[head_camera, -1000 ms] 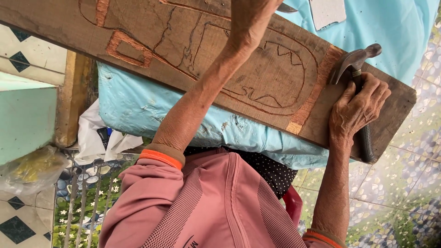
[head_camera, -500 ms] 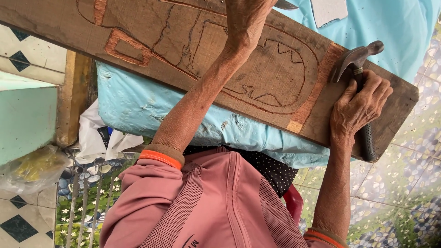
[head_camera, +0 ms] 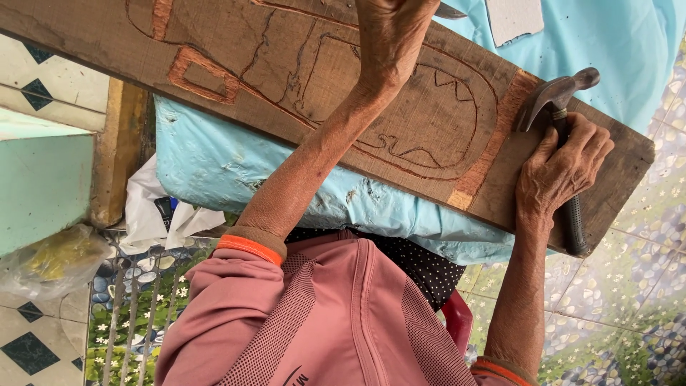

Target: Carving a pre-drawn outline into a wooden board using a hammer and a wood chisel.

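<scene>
- A black-handled steel claw hammer (head_camera: 561,136) is gripped by the right hand (head_camera: 564,171) at the right end of the long brown carved wooden plank (head_camera: 236,43).
- The left hand (head_camera: 393,36) is closed at the plank's top edge around a partly hidden metal tool (head_camera: 450,11).
- Some bands are seen gouged out; most outlines are only scored.

It is bright, soft daylight all around me. Nothing looks dark or hard to see. The light is even, so shadows are faint; there is only a thin dark one under the edge of the wooden board (head_camera: 443,121) on the blue cloth (head_camera: 286,186). The tiled floor (head_camera: 629,286) shines a little. Everything looks sharp, even my pink sleeve (head_camera: 314,322) up close. The edges do not look bent.
</scene>
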